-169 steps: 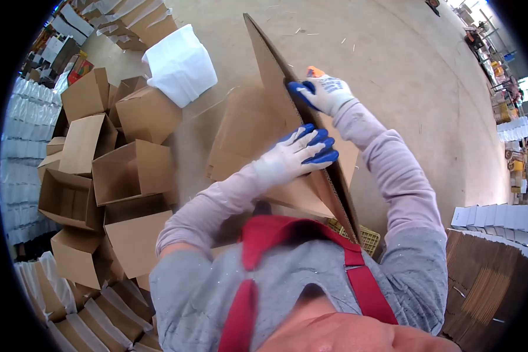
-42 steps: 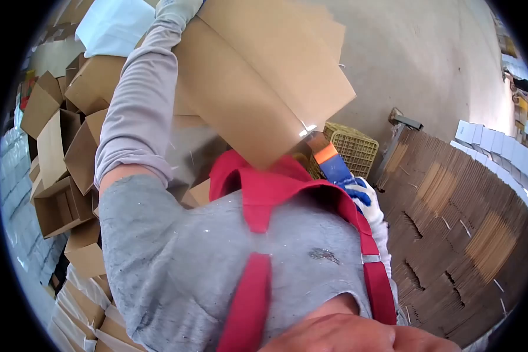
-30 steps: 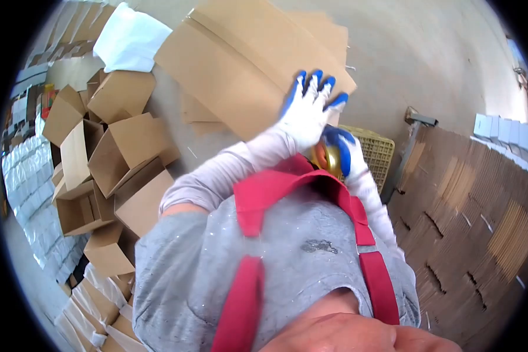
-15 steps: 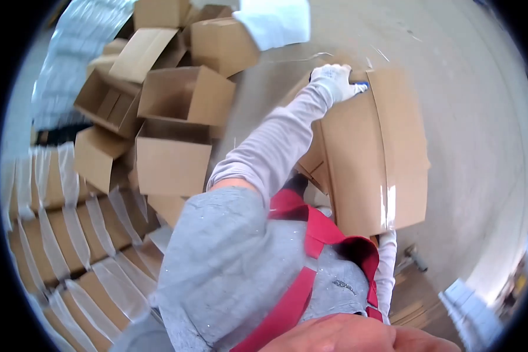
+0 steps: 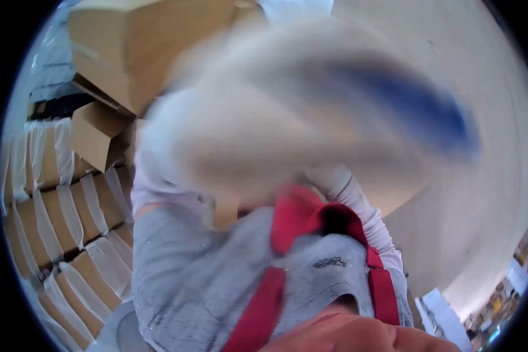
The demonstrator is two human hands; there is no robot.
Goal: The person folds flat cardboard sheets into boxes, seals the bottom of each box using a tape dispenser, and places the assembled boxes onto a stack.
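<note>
My left hand [image 5: 311, 111], in a white glove with blue on it, fills the upper middle of the view, very close to the camera. Motion smears its fingers, so its grip does not show. My right hand [image 5: 331, 176] is at chest height, mostly covered by the left; only its pale glove or cuff shows. Below and right of the blur, a corner of a cardboard box [image 5: 403, 196] is visible near my right forearm. Whether either hand touches it is hidden. Large cardboard panels [image 5: 164, 44] stand at upper left, beyond the left hand.
At left lie rows of brown cartons [image 5: 44, 232] with white translucent strips between them. A smaller open box [image 5: 94, 138] sits above them. White sheeting [image 5: 296, 9] lies at the top, and pale floor [image 5: 475, 176] stretches along the right. White flat pieces [image 5: 443, 317] are at lower right.
My left hand has left the top of the box and come up close to the camera. My right forearm now bends in towards my chest. Large cardboard panels now cover much of the open-box pile.
</note>
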